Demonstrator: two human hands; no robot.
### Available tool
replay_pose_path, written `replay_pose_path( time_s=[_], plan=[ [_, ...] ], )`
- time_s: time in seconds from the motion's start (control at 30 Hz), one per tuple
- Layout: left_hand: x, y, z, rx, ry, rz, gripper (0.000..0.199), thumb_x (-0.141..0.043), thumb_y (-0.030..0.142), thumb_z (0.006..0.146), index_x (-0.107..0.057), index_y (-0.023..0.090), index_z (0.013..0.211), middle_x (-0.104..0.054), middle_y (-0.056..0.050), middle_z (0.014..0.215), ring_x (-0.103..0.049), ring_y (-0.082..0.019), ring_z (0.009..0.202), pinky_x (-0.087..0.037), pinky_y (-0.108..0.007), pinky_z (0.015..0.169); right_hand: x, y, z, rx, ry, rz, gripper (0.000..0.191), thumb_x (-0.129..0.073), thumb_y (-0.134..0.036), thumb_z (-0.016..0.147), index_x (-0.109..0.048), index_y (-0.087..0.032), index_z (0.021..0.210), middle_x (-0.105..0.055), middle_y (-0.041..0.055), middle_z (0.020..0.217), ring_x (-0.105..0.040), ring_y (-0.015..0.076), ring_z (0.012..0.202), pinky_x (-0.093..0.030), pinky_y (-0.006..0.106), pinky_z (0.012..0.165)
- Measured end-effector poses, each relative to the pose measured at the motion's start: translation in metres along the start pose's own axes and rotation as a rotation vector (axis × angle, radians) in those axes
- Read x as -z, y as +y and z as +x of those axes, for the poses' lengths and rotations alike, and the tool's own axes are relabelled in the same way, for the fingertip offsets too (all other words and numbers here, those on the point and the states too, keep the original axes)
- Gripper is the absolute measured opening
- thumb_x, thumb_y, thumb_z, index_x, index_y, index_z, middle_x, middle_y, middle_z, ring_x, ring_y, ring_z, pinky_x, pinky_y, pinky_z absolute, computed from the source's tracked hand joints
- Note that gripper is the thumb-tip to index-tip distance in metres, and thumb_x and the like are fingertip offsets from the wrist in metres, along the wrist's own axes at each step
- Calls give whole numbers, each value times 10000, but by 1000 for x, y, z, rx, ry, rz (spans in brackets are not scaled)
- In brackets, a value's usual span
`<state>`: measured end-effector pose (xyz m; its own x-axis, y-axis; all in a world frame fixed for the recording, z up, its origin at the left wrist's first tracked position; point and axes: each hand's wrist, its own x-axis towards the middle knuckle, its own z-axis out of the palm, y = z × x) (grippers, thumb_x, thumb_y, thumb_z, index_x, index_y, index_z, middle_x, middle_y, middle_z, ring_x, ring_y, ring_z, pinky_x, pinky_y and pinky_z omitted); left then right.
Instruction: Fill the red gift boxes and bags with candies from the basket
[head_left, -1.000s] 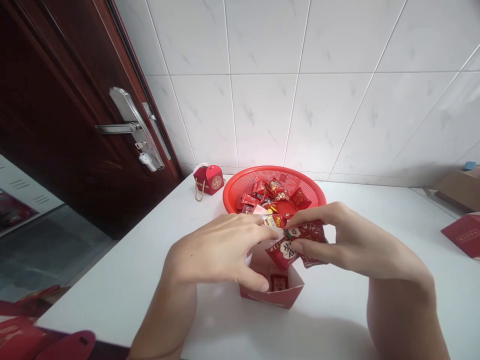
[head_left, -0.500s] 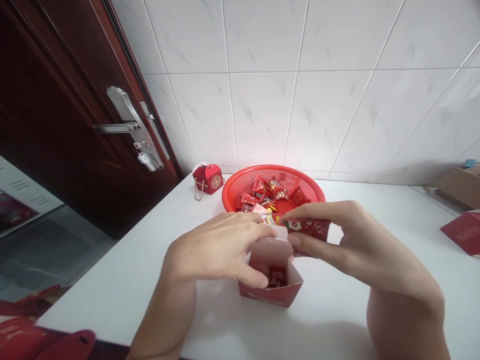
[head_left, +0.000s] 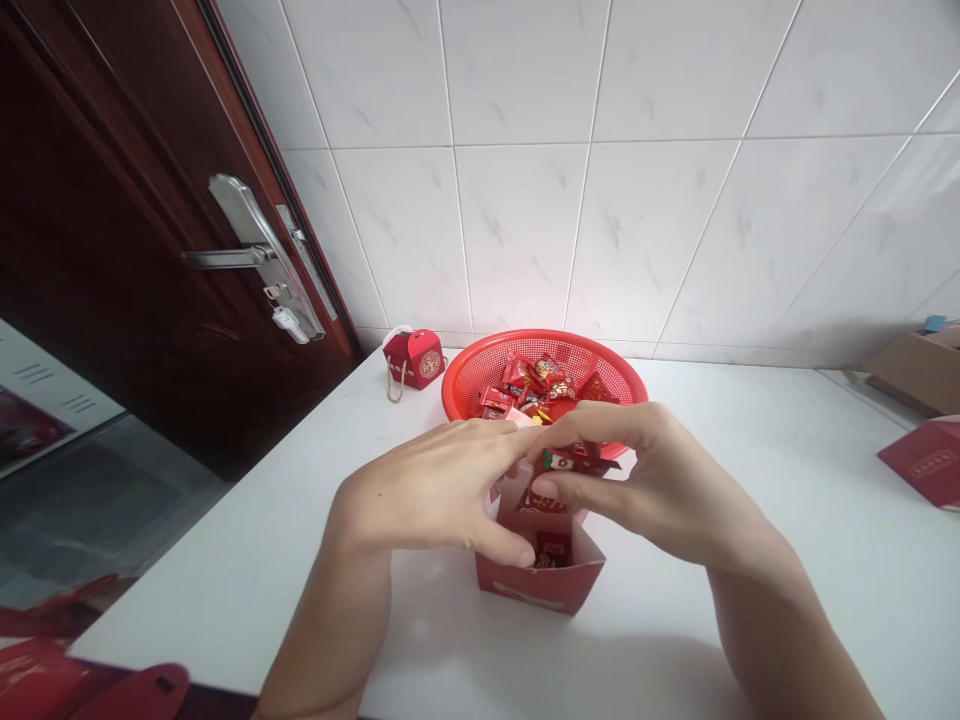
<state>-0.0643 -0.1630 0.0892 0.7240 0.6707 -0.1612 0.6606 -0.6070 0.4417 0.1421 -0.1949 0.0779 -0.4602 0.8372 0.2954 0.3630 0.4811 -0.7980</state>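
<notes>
A small red gift box [head_left: 525, 585] stands with its top open on the white table, and red packets lie inside it. My left hand [head_left: 442, 490] grips the box from its left side. The thumb lies at the near rim, while the other fingers reach over to the far side, partly hidden. Over the opening, my right hand [head_left: 637, 480] pinches a red candy packet [head_left: 551, 495] with a white flower print between thumb and fingers. Just behind the hands sits a red plastic basket [head_left: 471, 365] of wrapped candies [head_left: 525, 375].
At the table's back left stands a closed red gift box [head_left: 415, 360] with a cord handle. Another red box [head_left: 926, 462] and a cardboard carton [head_left: 919, 370] are at the right. More red boxes [head_left: 45, 680] lie at lower left. A tiled wall [head_left: 525, 230] borders the table behind.
My right hand has moved left with the candy packet, from beside the gift box to above its opening. My left hand has stayed nearly still on the box.
</notes>
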Motion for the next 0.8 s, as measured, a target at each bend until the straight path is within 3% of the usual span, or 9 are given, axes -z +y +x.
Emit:
replay_pose_path(
  time_s=[0.17, 0.37, 0.53, 0.6, 0.7, 0.8],
  plan=[
    [0, -1, 0, -14, 0, -29, 372, -754, 409, 734, -626, 239, 1040, -619, 14, 892, -605, -197, 807, -403, -286, 652, -7, 2, 3, 8, -93, 16, 161, -643, -100, 872, -750, -205, 932, -780, 18, 930, -704, 158, 819, -539, 261, 725],
    [0, -1, 0, 0, 13, -10, 456, -775, 420, 735, -623, 237, 1124, -652, 1, 962, -623, -207, 868, -427, -291, 706, -13, 10, 3, 15, -108, -333, 253, -529, -8, 852, -693, -201, 860, -727, -8, 817, -569, 100, 625, -368, 234, 572],
    [0, -1, -1, 17, 5, -1, 438, -782, 422, 725, -647, 233, 1097, -673, -7, 979, -636, -219, 891, -436, -294, 734, -19, 6, 1, -54, -141, -373, 167, -518, -52, 881, -610, -190, 857, -698, -16, 766, -530, 92, 568, -299, 236, 521],
    [-1, -3, -1, 0, 16, -1, 535, -783, 430, 726, -635, 245, 1206, -692, -22, 1043, -649, -241, 961, -454, -302, 782, -21, 4, 0, -68, -154, -370, 147, -511, -62, 887, -561, -190, 835, -680, -21, 749, -492, 84, 538, -286, 235, 500],
    [-4, -5, -2, -13, 49, -2, 818, -794, 439, 729, -485, 275, 1469, -674, -61, 1269, -624, -283, 1158, -466, -329, 908, -21, 5, -3, -47, -172, -400, 189, -495, -39, 871, -481, -200, 773, -612, -41, 686, -405, 74, 500, -243, 233, 460],
    [-5, -6, -2, -2, 44, 6, 956, -798, 426, 734, -365, 271, 1573, -603, -89, 1432, -585, -303, 1264, -459, -344, 979, -21, 12, -6, 11, -164, -450, 262, -486, -8, 840, -376, -213, 718, -492, -70, 596, -305, 68, 469, -190, 235, 427]
  ],
)
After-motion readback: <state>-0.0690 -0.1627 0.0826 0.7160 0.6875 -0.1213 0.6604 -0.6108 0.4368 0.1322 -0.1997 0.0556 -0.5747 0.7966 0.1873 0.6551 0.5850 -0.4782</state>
